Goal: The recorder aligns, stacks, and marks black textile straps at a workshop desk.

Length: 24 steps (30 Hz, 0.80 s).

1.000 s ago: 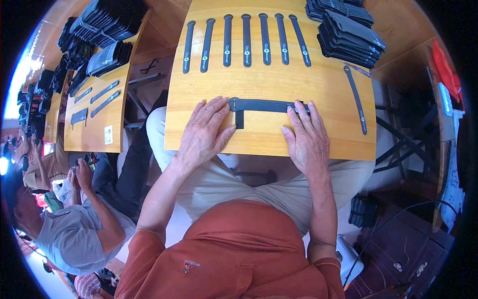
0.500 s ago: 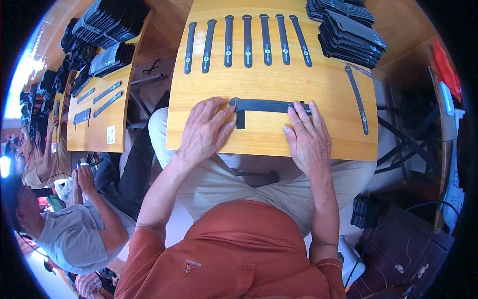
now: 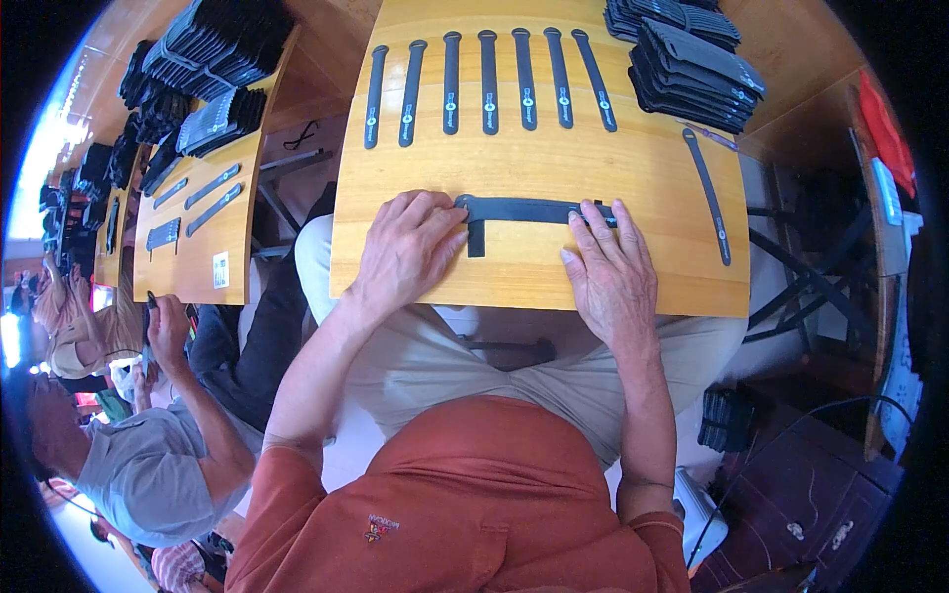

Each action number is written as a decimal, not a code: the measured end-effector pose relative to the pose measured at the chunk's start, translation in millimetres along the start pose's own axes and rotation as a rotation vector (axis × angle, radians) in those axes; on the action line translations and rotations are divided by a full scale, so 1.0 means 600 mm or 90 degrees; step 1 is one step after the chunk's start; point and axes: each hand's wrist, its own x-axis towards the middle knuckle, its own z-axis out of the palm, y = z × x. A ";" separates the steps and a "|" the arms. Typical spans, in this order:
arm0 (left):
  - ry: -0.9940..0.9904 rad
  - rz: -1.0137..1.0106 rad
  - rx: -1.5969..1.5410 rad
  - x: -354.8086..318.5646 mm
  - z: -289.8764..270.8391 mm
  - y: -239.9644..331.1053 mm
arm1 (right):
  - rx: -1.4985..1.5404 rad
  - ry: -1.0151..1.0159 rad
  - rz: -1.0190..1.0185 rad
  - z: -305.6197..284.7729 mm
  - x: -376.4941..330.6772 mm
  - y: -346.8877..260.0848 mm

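Note:
A long dark strap (image 3: 524, 210) lies crosswise near the front of the wooden table (image 3: 554, 267). From its left end a short black piece points toward me. My left hand (image 3: 408, 247) has its fingers bent and drawn together, the tips gripping the rounded left end. Over the right end, the fingers of my right hand (image 3: 611, 247) rest flat and slightly spread, hiding part of it. Beyond my hands, several similar straps (image 3: 488, 84) lie in a row, rounded heads away from me. Another strap (image 3: 708, 198) lies alone at the right edge.
Stacks of dark straps (image 3: 697, 79) stand at the far right corner, with a thin pen-like item (image 3: 710, 136) beside them. On the left, a second table (image 3: 188, 272) carries more stacked straps (image 3: 213, 44). A co-worker in grey (image 3: 158, 474) sits there. A dark cabinet (image 3: 820, 504) stands at lower right.
My left hand's fingers have bent more at the strap's left end. My right hand and the strap have hardly moved. The co-worker's hand has risen slightly, holding a dark item.

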 end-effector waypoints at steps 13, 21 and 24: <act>-0.067 0.125 0.011 0.032 -0.017 -0.032 | 0.013 -0.008 0.007 0.000 -0.003 0.002; 0.003 0.082 0.000 0.009 0.001 -0.042 | 0.016 -0.012 0.004 0.006 -0.003 0.006; 0.002 0.061 0.004 0.010 -0.001 -0.035 | 0.015 -0.014 -0.001 0.004 -0.003 0.007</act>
